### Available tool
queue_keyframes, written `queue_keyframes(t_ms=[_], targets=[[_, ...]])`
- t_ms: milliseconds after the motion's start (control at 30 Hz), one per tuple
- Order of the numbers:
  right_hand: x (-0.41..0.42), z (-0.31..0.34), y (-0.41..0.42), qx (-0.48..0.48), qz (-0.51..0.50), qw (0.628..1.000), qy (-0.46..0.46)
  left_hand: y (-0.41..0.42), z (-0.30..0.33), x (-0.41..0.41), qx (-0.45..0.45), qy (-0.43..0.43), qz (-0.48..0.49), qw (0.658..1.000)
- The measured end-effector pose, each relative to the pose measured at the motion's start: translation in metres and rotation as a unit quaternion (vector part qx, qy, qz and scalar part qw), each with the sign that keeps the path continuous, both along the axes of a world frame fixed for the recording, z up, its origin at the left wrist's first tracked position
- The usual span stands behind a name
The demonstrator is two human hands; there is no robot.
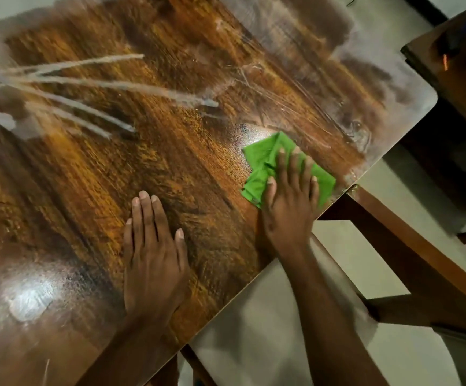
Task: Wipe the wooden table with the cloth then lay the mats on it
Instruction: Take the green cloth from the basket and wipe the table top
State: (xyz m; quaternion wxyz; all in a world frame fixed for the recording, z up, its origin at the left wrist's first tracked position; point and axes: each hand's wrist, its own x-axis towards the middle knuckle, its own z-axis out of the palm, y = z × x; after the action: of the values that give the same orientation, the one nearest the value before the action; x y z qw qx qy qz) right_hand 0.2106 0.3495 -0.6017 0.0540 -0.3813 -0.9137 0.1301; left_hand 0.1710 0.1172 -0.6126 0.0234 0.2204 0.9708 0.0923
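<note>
1. A pale floor (268, 316) lies under and beside everything, showing at the lower right and along the top right edge of the view.
2. The wooden table (148, 151) fills most of the scene. Its brown top is glossy, with light glare near the left front and pale streaks and smears across the far half. One rounded corner shows at the right, and a table leg with its brace (410, 246) runs down below the right edge.
3. A second piece of dark wooden furniture (454, 65) stands just beyond the table's right corner; what it is I cannot tell.
4. The right hand (289, 201) reaches over the table's near edge and presses flat on the cloth, fingers straight and slightly spread, thumb lying on the cloth's left part.
5. The left hand (152, 254) rests palm down on the bare tabletop, near the front edge and well left of the cloth, fingers straight and close together, holding nothing.
6. The green cloth (262, 162) lies folded and bunched on the tabletop close to the right edge, partly under the right hand's fingers.
</note>
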Motion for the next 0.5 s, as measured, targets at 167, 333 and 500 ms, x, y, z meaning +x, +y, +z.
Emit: queue_keyframes(t_ms=[167, 333, 500], targets=[[-0.063, 0.002, -0.085, -0.012, 0.185, 0.983, 0.008, -0.001, -0.005, 0.000, 0.003, 0.008, 0.003, 1.000], [-0.130, -0.002, -0.103, 0.015, 0.287, 0.958, 0.000, -0.005, -0.009, 0.000, 0.002, 0.010, -0.011, 1.000], [-0.108, -0.007, -0.044, 0.003, 0.201, 0.979, 0.011, 0.000, -0.005, -0.001, 0.017, 0.008, 0.000, 1.000]])
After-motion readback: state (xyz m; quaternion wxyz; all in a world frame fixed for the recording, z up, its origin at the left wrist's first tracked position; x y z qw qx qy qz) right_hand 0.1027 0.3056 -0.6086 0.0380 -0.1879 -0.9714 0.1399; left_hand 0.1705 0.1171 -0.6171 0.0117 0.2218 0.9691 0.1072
